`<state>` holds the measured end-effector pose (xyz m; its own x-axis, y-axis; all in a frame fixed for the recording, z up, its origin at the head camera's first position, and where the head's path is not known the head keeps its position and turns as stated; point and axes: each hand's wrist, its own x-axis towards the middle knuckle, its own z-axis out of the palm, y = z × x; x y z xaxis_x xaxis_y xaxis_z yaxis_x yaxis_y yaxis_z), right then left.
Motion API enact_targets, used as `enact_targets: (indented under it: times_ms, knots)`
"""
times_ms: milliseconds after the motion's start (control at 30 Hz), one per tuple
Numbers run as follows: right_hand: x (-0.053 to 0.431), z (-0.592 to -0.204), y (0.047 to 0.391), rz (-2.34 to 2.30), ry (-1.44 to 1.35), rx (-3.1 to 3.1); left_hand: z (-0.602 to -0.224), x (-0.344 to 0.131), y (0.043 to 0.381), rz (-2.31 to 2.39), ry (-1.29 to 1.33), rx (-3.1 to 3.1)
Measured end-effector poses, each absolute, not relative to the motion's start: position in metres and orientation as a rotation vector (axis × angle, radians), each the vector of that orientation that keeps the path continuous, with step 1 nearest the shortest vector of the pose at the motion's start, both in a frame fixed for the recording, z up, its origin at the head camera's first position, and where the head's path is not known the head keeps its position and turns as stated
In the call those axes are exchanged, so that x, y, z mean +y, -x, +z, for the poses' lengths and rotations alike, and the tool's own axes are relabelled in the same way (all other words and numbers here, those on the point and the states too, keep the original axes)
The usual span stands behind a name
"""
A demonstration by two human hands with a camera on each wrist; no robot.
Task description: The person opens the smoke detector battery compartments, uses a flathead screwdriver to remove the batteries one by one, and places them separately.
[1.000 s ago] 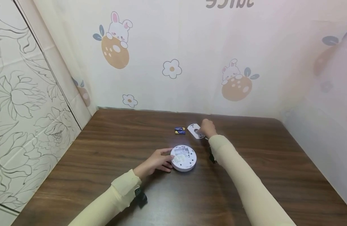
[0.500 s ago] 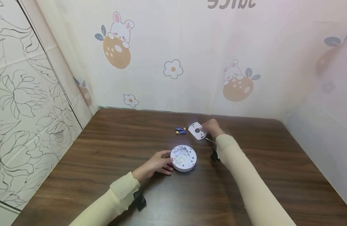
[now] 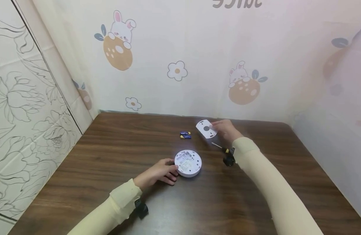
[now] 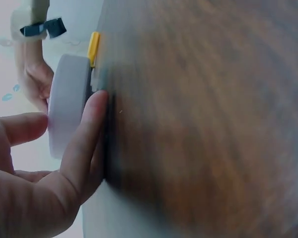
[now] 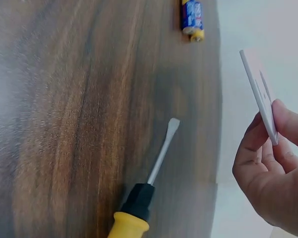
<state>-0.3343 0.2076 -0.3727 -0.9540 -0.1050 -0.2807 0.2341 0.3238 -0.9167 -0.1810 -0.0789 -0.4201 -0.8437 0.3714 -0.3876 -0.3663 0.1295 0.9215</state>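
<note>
A round white smoke detector (image 3: 188,163), its open battery bay facing up, sits on the brown table. My left hand (image 3: 157,173) holds its left edge, thumb on the upper rim and fingers low along the side. Farther back, my right hand (image 3: 226,129) pinches a white mounting plate (image 3: 201,126) with a round hole in its middle. In the right wrist view the plate (image 5: 258,91) appears edge-on between thumb and fingers, raised off the table.
Two blue and yellow batteries (image 3: 185,135) lie side by side behind the detector. Below my right hand is a flat-tipped screwdriver (image 5: 129,223) with a yellow and black handle. A patterned curtain (image 3: 157,39) hangs behind the table (image 3: 124,143).
My right hand has lifted the mounting plate off the table, moving it slightly up and right. More of the screwdriver shows. The left hand stays at the smoke detector.
</note>
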Motion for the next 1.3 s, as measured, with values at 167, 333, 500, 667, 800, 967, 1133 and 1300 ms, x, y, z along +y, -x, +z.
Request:
enact_targets:
  times_ms: [167, 333, 500, 667, 800, 967, 1133, 1300]
  knots:
    - [0.208, -0.362, 0.320, -1.580, -0.080, 2.308, -0.418, -0.081, 0.186, 1.809, 0.042, 1.886]
    - [0.201, -0.357, 0.305, -1.612, -0.075, 2.250, -0.420, -0.077, 0.192, 1.912, 0.026, 1.909]
    - [0.189, -0.355, 0.293, -1.624, -0.082, 2.199, -0.420, -0.077, 0.192, 1.943, 0.017, 1.905]
    - [0.177, -0.354, 0.286, -1.563, -0.040, 2.229, -0.419, -0.078, 0.190, 1.919, 0.051, 1.886]
    - [0.169, -0.355, 0.279, -1.512, -0.040, 2.227, -0.421, -0.077, 0.187, 1.904, 0.078, 1.879]
    - [0.163, -0.360, 0.270, -1.475, -0.026, 2.201, -0.422, -0.079, 0.184, 1.926, 0.060, 1.859]
    - [0.159, -0.365, 0.264, -1.411, 0.036, 2.215, -0.422, -0.078, 0.186, 1.981, 0.046, 1.825]
    - [0.158, -0.370, 0.262, -1.355, 0.114, 2.211, -0.423, -0.076, 0.187, 1.981, 0.029, 1.827]
